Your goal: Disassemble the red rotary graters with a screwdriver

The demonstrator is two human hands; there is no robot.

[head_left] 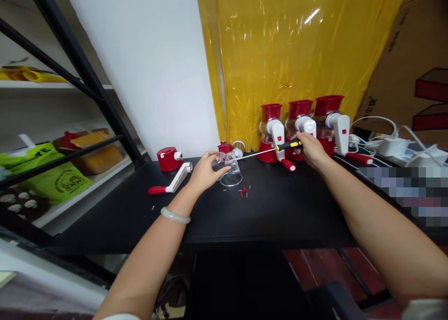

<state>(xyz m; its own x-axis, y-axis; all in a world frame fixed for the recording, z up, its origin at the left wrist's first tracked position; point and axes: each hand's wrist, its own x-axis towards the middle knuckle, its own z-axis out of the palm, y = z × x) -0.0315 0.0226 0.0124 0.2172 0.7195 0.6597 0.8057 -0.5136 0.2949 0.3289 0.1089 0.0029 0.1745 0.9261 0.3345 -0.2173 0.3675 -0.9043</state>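
My left hand (pixel 206 172) is closed on a clear plastic grater body (pixel 231 177), which stands on the black table. My right hand (pixel 310 148) grips the black and yellow handle of a screwdriver (pixel 290 145). Its long metal shaft points left, and the tip meets the clear body's side; whether it sits in a screw I cannot tell. Just in front lie a small red plastic piece (pixel 243 192) and several tiny screws. Behind the body are a red part (pixel 224 147) and a metal drum grater (pixel 238 149).
On the left are a red base (pixel 170 159) and a white crank with red handle (pixel 175 179). Three red rotary graters (pixel 271 133) stand at the back right, near white cables and adapters (pixel 394 145). A black-framed shelf (pixel 101 96) borders the left side.
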